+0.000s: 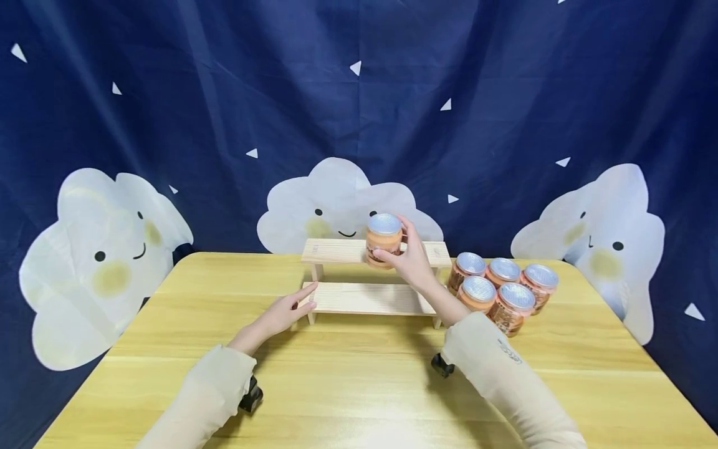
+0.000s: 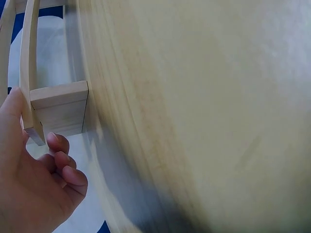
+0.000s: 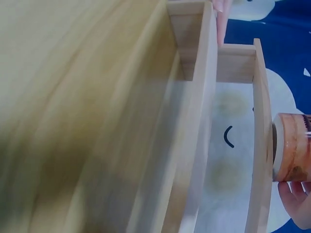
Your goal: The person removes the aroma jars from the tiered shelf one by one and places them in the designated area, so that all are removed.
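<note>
A two-step wooden shelf [image 1: 367,298] stands on the table. My right hand [image 1: 414,260] grips an orange can [image 1: 384,240] with a silver top, thumb in front and fingers round its right side. The can is upright over the middle of the upper step, its base right at the board [image 3: 262,145] in the right wrist view. At the shelf's left end, my left hand [image 1: 283,313] holds the end of the lower step, with its thumb and fingers about the board's edge. In the left wrist view, other fingers [image 2: 73,177] curl beside the shelf's leg [image 2: 60,107].
Several more orange cans [image 1: 516,296] with silver tops stand grouped to the right of the shelf, close by my right forearm. Behind the wooden table [image 1: 359,380] hangs a dark blue curtain [image 1: 314,112] with white smiling clouds.
</note>
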`<state>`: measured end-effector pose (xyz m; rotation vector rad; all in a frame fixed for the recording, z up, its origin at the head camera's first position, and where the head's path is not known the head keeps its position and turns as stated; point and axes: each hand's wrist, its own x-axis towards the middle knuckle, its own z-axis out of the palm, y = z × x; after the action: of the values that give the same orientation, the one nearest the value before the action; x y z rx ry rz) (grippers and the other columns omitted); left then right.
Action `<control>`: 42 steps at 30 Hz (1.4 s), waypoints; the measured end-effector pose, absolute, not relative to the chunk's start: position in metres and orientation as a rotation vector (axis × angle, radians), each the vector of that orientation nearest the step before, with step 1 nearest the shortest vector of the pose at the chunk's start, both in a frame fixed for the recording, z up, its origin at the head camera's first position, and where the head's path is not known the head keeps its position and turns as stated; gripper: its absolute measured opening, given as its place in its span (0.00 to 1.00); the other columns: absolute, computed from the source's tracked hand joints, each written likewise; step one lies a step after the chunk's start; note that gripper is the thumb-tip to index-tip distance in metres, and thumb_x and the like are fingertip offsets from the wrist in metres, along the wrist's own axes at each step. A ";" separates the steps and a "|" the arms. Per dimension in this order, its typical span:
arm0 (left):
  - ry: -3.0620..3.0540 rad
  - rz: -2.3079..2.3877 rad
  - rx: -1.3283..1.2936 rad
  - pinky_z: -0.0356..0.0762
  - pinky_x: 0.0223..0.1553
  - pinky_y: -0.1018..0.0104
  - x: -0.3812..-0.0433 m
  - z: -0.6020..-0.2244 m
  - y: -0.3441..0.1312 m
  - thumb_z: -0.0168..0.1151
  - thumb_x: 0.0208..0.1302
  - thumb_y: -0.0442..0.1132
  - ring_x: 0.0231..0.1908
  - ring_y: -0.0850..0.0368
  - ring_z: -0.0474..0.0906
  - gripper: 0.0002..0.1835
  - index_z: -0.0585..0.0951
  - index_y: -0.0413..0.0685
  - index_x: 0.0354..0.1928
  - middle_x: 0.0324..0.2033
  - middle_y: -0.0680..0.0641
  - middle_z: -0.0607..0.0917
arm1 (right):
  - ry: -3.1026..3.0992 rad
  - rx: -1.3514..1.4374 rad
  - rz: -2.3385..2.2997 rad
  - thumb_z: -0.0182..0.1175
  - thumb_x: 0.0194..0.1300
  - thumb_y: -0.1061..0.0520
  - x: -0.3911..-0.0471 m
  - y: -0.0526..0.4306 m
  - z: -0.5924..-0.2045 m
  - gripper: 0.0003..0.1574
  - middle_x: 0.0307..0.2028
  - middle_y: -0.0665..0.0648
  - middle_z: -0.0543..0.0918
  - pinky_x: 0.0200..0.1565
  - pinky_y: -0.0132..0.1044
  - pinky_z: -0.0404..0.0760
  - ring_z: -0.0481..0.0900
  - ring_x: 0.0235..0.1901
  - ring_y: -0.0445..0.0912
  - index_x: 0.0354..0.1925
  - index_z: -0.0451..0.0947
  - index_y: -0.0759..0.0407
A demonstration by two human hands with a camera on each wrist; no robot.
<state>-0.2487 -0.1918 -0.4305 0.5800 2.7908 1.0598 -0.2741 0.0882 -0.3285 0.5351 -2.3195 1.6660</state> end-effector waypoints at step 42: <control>2.796 1.042 0.592 0.62 0.32 0.62 -0.248 -0.429 -0.192 0.49 0.67 0.50 0.20 0.59 0.55 0.31 0.58 0.46 0.69 0.34 0.40 0.77 | -2.232 0.052 1.244 0.67 0.49 0.64 -0.221 0.288 -0.351 0.51 0.47 0.41 0.64 0.40 0.20 0.63 0.64 0.41 0.30 0.67 0.51 0.59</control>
<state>-0.2480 -0.1921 -0.4294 0.5920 2.7959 1.0415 -0.2214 0.2883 -0.3515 0.0516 -2.2316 1.2440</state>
